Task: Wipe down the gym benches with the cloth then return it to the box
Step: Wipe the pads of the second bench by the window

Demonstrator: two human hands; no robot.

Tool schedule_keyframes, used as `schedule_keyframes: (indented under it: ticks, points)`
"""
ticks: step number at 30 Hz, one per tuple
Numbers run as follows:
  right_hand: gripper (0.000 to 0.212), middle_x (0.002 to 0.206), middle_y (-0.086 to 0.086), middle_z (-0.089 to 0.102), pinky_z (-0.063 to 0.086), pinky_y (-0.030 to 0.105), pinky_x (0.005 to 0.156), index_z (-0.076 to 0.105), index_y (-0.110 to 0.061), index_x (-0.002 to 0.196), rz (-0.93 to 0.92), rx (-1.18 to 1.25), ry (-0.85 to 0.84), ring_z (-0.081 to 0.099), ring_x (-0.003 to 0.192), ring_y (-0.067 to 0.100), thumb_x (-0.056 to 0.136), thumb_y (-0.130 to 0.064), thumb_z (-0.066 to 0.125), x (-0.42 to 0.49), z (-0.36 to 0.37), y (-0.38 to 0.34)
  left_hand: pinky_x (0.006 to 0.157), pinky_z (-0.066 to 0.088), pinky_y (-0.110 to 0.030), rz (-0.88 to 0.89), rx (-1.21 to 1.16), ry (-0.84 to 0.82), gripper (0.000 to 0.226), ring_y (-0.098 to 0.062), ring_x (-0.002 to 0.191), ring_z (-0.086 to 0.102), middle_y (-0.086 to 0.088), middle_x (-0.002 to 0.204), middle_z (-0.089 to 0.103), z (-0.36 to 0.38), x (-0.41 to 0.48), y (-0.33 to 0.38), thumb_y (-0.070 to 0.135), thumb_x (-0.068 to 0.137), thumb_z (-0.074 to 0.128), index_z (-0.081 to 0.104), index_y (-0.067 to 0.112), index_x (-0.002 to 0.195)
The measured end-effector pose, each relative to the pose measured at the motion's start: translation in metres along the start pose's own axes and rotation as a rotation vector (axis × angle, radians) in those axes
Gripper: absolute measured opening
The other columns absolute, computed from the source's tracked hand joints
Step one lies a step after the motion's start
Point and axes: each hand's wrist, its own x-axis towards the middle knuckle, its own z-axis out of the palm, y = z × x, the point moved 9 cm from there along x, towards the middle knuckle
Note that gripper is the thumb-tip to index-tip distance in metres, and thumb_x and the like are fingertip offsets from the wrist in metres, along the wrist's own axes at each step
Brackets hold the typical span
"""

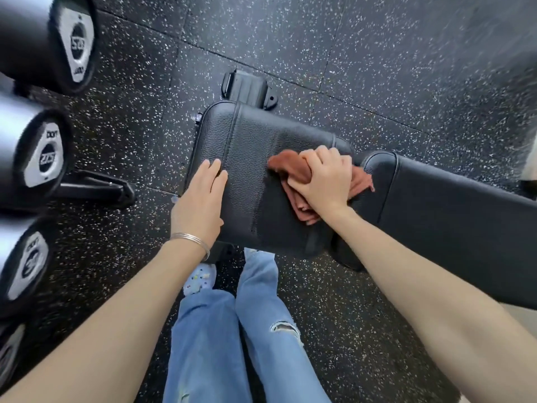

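While the right hand [322, 178] clutches the cloth [293, 175] on the bench [250, 146] seat's right end, the left hand [200, 199] lies flat — wiping underway; next, sweep left — box unseen.

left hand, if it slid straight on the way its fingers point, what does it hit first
Probably nothing: only bare seat pad lies ahead of the left hand; the cloth sits off to its right.

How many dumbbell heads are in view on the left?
4 black dumbbell heads with grey numbered caps down the left edge: top corner, upper middle, lower middle, and a cropped, blurred one lowest. More may sit out of frame.
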Motion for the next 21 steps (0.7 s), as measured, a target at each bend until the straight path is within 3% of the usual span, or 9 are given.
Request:
schedule_keyframes:
  ticks: [7, 11, 14, 17, 21]
  points:
    - [0.042, 0.097, 0.003, 0.064, 0.038, 0.039, 0.078, 0.057, -0.020, 0.096, 0.311, 0.035, -0.044, 0.057, 0.096, 0.028, 0.071, -0.054, 0.057, 0.067, 0.005, 0.024, 0.113, 0.021, -0.023, 0.007, -0.010, 0.082, 0.085, -0.016, 0.146, -0.005, -0.001, 0.159, -0.003, 0.000, 0.000, 0.004, 0.006, 0.084, 0.065, 0.010, 0.012, 0.149]
    - [0.044, 0.112, 0.005, 0.066, 0.040, 0.041, 0.091, 0.058, -0.025, 0.102, 0.541, 0.106, -0.215, 0.058, 0.108, 0.029, 0.073, -0.057, 0.054, 0.090, 0.020, 0.038, 0.111, 0.023, -0.023, 0.021, -0.014, 0.116, 0.086, -0.016, 0.146, -0.004, 0.000, 0.159, -0.002, -0.001, -0.002, 0.006, 0.009, 0.083, 0.066, 0.011, 0.012, 0.149]
    - [0.050, 0.119, 0.004, 0.063, 0.042, 0.042, 0.097, 0.058, -0.027, 0.113, 0.440, 0.104, -0.341, 0.056, 0.113, 0.029, 0.074, -0.058, 0.054, 0.121, 0.033, -0.003, 0.111, 0.023, -0.024, 0.006, -0.072, 0.144, 0.083, -0.015, 0.146, -0.004, 0.001, 0.159, 0.000, 0.000, -0.001, 0.004, 0.006, 0.083, 0.065, 0.014, 0.013, 0.148]
    - [0.048, 0.116, 0.001, 0.064, 0.041, 0.042, 0.095, 0.057, -0.030, 0.112, 0.315, 0.151, -0.304, 0.057, 0.111, 0.026, 0.074, -0.059, 0.053, 0.139, 0.041, -0.071, 0.109, 0.027, -0.026, 0.021, -0.134, 0.159, 0.081, -0.013, 0.146, 0.000, 0.002, 0.159, 0.004, -0.001, -0.001, -0.002, 0.001, 0.081, 0.066, 0.020, 0.013, 0.147]
    - [0.046, 0.110, 0.000, 0.065, 0.040, 0.041, 0.087, 0.055, -0.028, 0.108, 0.168, 0.121, -0.234, 0.059, 0.106, 0.026, 0.073, -0.058, 0.053, 0.138, 0.034, -0.105, 0.109, 0.026, -0.025, 0.100, -0.126, 0.112, 0.091, -0.013, 0.146, -0.001, 0.003, 0.159, 0.001, -0.004, -0.003, -0.003, 0.016, 0.078, 0.072, 0.016, 0.015, 0.149]
